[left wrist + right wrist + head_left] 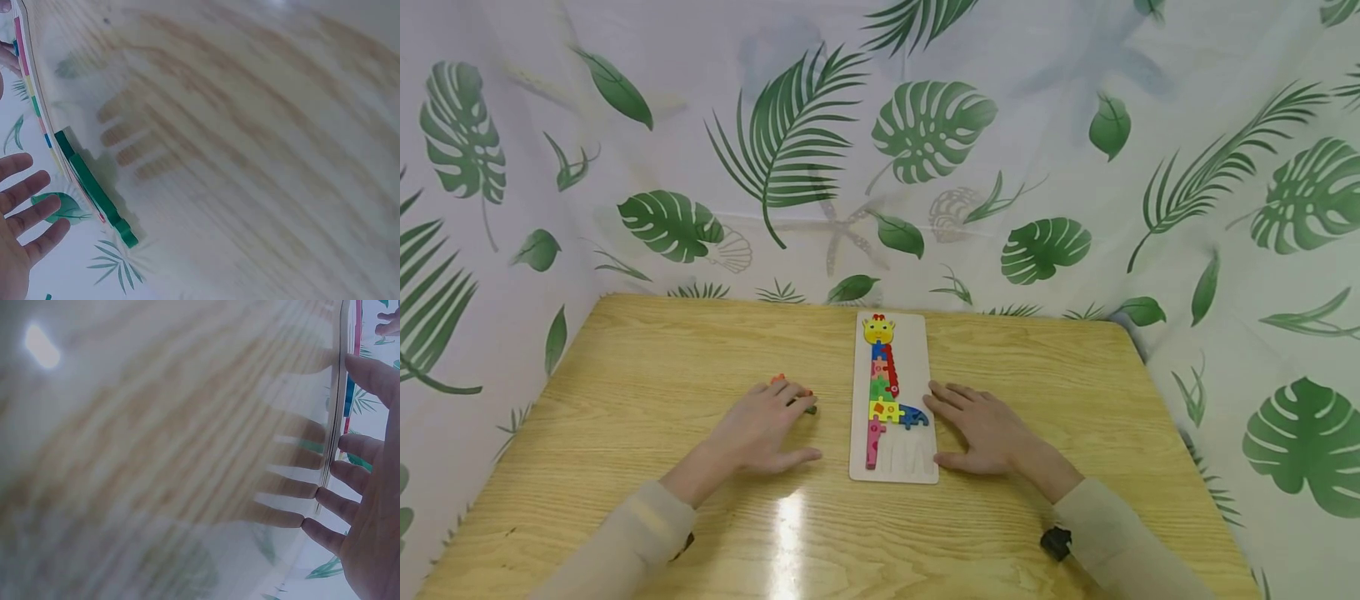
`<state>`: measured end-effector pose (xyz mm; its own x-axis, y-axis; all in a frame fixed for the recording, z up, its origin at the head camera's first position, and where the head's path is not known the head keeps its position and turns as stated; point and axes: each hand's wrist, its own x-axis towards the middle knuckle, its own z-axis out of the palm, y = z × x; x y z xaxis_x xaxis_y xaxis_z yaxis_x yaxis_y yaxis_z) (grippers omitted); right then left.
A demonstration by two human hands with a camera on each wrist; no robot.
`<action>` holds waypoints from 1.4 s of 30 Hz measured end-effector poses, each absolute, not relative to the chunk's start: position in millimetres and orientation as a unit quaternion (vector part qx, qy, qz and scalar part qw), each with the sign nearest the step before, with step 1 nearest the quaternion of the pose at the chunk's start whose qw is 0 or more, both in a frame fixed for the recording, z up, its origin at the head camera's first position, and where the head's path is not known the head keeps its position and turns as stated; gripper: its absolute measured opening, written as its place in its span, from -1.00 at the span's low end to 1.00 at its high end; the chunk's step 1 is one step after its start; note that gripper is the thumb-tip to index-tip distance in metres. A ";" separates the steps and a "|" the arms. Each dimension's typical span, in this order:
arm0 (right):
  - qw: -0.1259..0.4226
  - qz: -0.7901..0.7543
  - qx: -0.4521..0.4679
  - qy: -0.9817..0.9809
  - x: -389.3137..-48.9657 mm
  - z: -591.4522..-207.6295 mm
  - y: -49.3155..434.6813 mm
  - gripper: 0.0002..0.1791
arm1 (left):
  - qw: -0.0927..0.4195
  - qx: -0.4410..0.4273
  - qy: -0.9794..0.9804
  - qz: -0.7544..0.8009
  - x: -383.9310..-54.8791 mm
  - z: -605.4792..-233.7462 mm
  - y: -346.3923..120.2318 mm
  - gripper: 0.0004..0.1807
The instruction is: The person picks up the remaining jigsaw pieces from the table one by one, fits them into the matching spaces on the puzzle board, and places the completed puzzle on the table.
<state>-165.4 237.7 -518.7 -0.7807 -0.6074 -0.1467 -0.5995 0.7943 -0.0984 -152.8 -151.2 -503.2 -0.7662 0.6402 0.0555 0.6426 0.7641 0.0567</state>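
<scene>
A wooden giraffe puzzle board (895, 454) lies upright on the table, its colored pieces (881, 389) forming the head, neck, part of the body and one leg. My left hand (760, 429) hovers left of the board, fingers spread and holding nothing. Partly hidden beneath those fingers are loose pieces, an orange-red one (778, 377) and a green one (811, 409). In the left wrist view, a green puzzle piece (97, 187) lies on the table beyond the fingertips. My right hand (981, 429) has straight fingers at the board's right edge; its thumb (369, 375) touches that edge.
The wooden table (1045, 367) has a far edge close to a leaf-printed white cloth (1045, 183), which also hangs at both sides. A dark band (1056, 542) shows at the right sleeve. Light glares off the tabletop near the front.
</scene>
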 end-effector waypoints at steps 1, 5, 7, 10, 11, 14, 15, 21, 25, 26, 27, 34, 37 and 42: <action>0.085 -0.022 -0.320 0.943 -165.6 -518.8 237.8 0.01 | 0.016 -0.338 -0.940 -0.035 -152.6 -503.6 -153.3 -0.13; 0.086 -0.019 -0.319 0.944 -166.2 -518.9 238.0 0.01 | 0.022 -0.326 -0.945 -0.029 -152.8 -504.5 -161.7 -0.15; 0.087 -0.019 -0.318 0.944 -166.4 -518.8 238.1 0.01 | 0.025 -0.318 -0.947 -0.027 -153.0 -504.2 -165.6 -0.16; 0.092 -0.021 -0.315 0.944 -166.5 -518.6 238.1 0.01 | 0.020 -0.302 -0.953 -0.026 -153.8 -503.3 -171.4 -0.16; 0.093 -0.022 -0.315 0.944 -166.4 -518.4 238.1 0.01 | 0.016 -0.297 -0.955 -0.025 -154.0 -502.7 -173.3 -0.16; 0.095 -0.023 -0.313 0.945 -166.0 -517.6 237.7 0.01 | 0.010 -0.286 -0.958 -0.024 -155.2 -503.3 -179.2 -0.17; 0.095 -0.023 -0.313 0.945 -165.8 -517.2 237.5 0.01 | 0.013 -0.285 -0.958 -0.022 -155.7 -504.5 -181.4 -0.17; 0.092 -0.025 -0.313 0.945 -165.0 -516.1 236.8 0.00 | 0.041 -0.283 -0.958 -0.027 -157.2 -510.9 -194.0 -0.18; 0.091 -0.026 -0.314 0.945 -164.3 -514.9 236.3 0.00 | 0.051 -0.285 -0.957 -0.026 -156.6 -513.8 -201.1 -0.22; 0.091 -0.025 -0.314 0.945 -164.2 -514.7 236.3 0.00 | 0.051 -0.285 -0.957 -0.025 -156.2 -514.0 -202.5 -0.22; 0.092 -0.024 -0.314 0.945 -164.2 -514.6 236.2 0.00 | 0.052 -0.284 -0.957 -0.022 -155.7 -514.1 -203.8 -0.23; 0.091 -0.023 -0.316 0.944 -164.7 -515.5 236.3 0.01 | 0.060 -0.281 -0.958 -0.008 -154.9 -515.2 -210.8 -0.31; 0.091 -0.025 -0.315 0.944 -164.4 -515.4 236.4 0.01 | 0.063 -0.280 -0.958 -0.005 -155.0 -516.8 -213.2 -0.33; 0.090 -0.027 -0.314 0.945 -164.4 -516.3 236.7 0.00 | 0.064 -0.274 -0.960 -0.005 -155.6 -519.9 -216.4 -0.38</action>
<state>-164.4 236.7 -516.3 -0.7869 -0.5977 -0.1536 -0.5880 0.8017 -0.1072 -155.6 -216.4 -519.9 -0.8414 0.5257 0.1251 0.5269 0.8495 -0.0256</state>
